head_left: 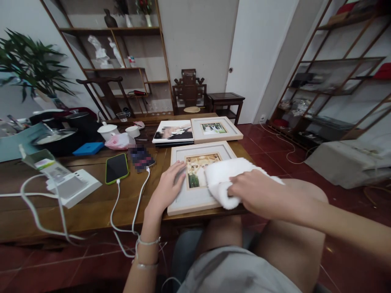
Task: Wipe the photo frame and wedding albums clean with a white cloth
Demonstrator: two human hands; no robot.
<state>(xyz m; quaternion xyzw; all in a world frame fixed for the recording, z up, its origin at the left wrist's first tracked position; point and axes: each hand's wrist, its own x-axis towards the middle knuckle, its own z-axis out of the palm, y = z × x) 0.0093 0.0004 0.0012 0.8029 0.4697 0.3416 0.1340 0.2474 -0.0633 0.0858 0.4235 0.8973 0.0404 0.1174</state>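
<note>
A light wood picture frame [200, 202] lies flat at the table's near edge, with a photo inside a pale mat. My left hand [169, 183] rests over the frame's left side, fingers stretched out and thumb apart, touching it without gripping. A fluffy white cloth [227, 175] is bunched in my right hand [253, 189], whose fingers are closed around it. The cloth lies over the right part of the frame and hides some of the photo and the right rim.
Behind lie another framed photo [232, 120] and a white-edged photo panel [174, 132]. To the left are a green-cased phone [117, 169], a second phone [142, 158], white charging cables [114, 213], an opened white box [75, 187] and a blue box [88, 148].
</note>
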